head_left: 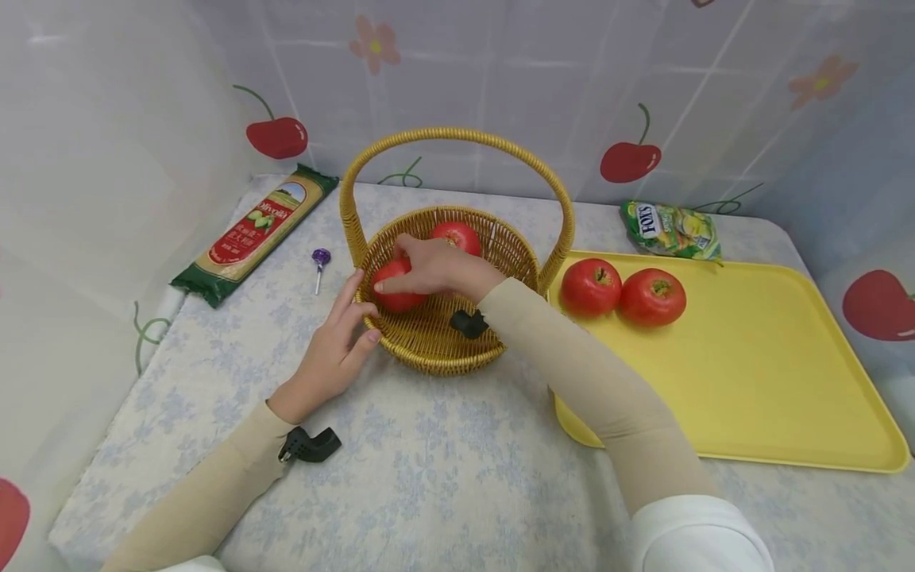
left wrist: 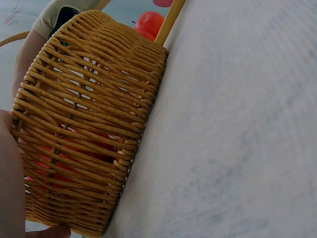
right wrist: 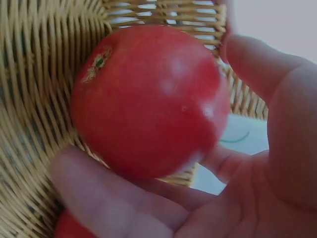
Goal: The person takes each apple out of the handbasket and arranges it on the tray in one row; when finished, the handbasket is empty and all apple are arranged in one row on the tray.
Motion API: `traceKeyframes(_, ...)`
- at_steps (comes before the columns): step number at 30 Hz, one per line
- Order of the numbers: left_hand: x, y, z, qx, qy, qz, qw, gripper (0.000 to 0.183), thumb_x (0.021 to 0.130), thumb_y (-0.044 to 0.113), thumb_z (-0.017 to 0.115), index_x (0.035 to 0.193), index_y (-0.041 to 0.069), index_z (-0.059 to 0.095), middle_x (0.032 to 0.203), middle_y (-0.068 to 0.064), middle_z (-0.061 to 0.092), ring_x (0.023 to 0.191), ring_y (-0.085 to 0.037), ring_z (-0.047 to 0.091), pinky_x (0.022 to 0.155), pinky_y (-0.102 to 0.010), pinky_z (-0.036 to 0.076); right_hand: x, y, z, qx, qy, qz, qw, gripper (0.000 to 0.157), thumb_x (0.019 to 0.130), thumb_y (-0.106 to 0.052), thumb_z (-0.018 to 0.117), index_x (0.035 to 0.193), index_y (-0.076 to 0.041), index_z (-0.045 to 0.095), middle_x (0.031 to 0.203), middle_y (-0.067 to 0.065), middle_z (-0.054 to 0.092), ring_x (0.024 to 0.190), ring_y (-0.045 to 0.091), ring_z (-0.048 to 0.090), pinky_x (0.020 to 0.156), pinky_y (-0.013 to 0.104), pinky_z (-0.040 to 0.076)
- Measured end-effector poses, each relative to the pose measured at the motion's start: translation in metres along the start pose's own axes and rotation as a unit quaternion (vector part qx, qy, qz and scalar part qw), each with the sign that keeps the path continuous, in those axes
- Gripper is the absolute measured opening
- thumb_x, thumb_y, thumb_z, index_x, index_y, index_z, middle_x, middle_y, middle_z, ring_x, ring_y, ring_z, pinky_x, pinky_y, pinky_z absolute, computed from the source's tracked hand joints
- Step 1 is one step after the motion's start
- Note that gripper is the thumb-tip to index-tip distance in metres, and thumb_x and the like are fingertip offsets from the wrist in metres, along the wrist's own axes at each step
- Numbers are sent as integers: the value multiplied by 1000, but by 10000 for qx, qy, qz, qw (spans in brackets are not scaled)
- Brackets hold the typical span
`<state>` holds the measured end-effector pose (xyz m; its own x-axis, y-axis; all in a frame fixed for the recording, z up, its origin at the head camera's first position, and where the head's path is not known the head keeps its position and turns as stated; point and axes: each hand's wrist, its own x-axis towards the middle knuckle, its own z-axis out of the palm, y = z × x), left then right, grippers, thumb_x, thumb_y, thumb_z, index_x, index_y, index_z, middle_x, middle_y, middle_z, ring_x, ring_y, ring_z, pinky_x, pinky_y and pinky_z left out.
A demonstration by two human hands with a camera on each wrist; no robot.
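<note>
A round yellow wicker basket (head_left: 436,364) with a tall arched handle stands mid-table. Inside its left part is a red tomato (right wrist: 148,99), with my right hand (head_left: 439,266) reaching down from above. The right fingers and thumb curve round this tomato, holding it beside the woven wall. A second tomato (head_left: 457,236) lies farther back in the basket, partly hidden by the right hand. My left hand (head_left: 334,349) rests its spread fingers against the basket's left rim. In the left wrist view, red shows through the weave of the basket (left wrist: 89,109).
To the right, a yellow tray (head_left: 750,373) bears two tomatoes (head_left: 653,297) near its upper left corner. A green candy bag (head_left: 672,230) lies behind it. At the left are a purple-wrapped lollipop (head_left: 321,258) and a long green-and-gold pasta packet (head_left: 256,234).
</note>
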<state>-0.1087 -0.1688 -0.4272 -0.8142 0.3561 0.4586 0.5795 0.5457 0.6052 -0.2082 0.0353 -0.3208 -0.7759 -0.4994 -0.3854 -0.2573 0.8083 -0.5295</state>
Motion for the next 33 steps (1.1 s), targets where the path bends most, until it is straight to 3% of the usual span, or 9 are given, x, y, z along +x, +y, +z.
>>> traceKeyframes(3,-1,-1,-1,-35,-17,1,10000,53,107,56,38,117,7,55,170,-15,21,135,-44,51,88,-61,51,2,0,4,-11,-29,-218,9998,60,89,-55,71,133,-20,47,118,5,64,96,20,60,82,35,50)
traceKeyframes(6,-1,-1,0,-69,-45,-6,10000,52,107,55,39,117,7,54,170,-15,21,139,-43,48,90,-61,51,3,4,6,101,-51,-360,9993,58,89,-50,74,131,-21,48,122,4,63,103,20,62,90,37,51)
traceKeyframes(13,0,-1,0,-66,-23,-24,10000,54,106,57,38,116,7,55,170,-15,22,128,-42,55,88,-60,51,3,9,7,210,-126,-677,9974,53,89,-45,74,130,-23,48,128,4,62,110,21,61,97,41,51)
traceKeyframes(21,0,-1,1,-35,24,-6,10000,57,106,59,37,117,7,55,170,-17,22,138,-45,49,93,-64,50,5,11,7,324,-438,-905,9944,46,90,-32,76,129,-20,54,135,5,59,118,20,59,100,39,50)
traceKeyframes(33,-1,0,0,-41,-6,-45,10000,47,108,51,41,118,7,55,170,-16,21,147,-42,40,98,-65,47,3,10,8,302,-417,-1015,9935,42,88,-25,79,123,-22,57,131,2,62,116,20,60,99,39,52)
